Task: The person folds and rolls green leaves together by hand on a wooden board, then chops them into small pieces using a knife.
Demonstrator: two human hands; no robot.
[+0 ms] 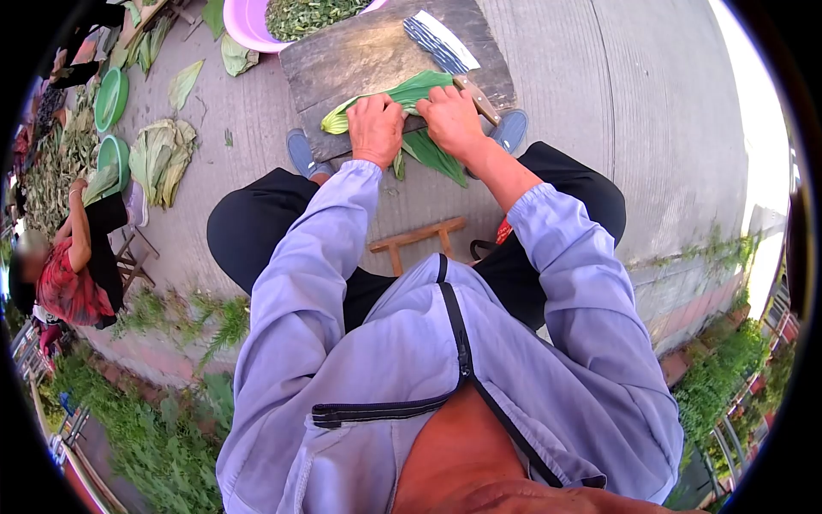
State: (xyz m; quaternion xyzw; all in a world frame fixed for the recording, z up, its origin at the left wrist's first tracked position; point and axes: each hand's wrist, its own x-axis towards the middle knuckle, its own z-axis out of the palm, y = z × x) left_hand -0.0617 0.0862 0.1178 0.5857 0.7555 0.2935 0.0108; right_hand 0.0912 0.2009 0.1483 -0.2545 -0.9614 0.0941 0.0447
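Note:
My left hand [377, 128] is closed on a bundle of long green leaves [338, 120] at its yellowish stem end, over the near edge of a worn wooden board [342, 68]. A little to the right, my right hand [451, 118] has curled fingers gripping the same bundle. Part of a broad leaf [432, 154] hangs past the board's near edge. Just beyond my right hand lies a knife [478, 98] with a riveted wooden handle. Its broad blade, patterned dark and white, rests on the board. My fingers hide the middle of the bundle.
A pink basin [244, 26] of chopped greens stands beyond the board. Loose leaves [163, 158] lie on the concrete at left, near green basins [111, 98]. Another person [77, 265] sits at far left. A wooden stool [419, 240] shows between my legs.

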